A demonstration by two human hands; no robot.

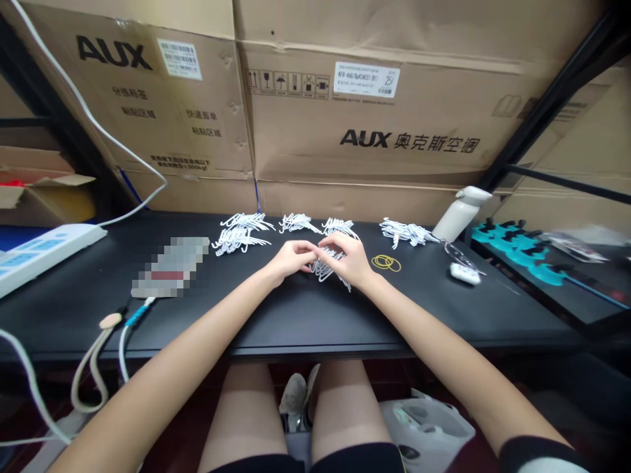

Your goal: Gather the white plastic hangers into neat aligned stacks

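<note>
My left hand (pixel 292 258) and my right hand (pixel 351 261) meet over the middle of the black table. Between them is a bundle of thin white hooks (pixel 326 270), its ends fanning out below the fingers. The fingers of both hands are closed around the bundle's upper part, fingertips nearly touching; exactly what lies in the pinch is hidden. Behind the hands lie more hook bundles: a stacked pair (pixel 240 240), one at the back (pixel 297 223), and another partly behind my right hand (pixel 340 227). To the right rest a further bundle (pixel 405 231) and yellow rubber bands (pixel 386 263).
On the right are a white bottle (pixel 461 213), a small white case (pixel 465 273) and a turquoise holder (pixel 522 253). A blurred-out phone (pixel 170 268) with a cable and a power strip (pixel 49 253) lie left. Cardboard boxes (pixel 305 144) wall off the back.
</note>
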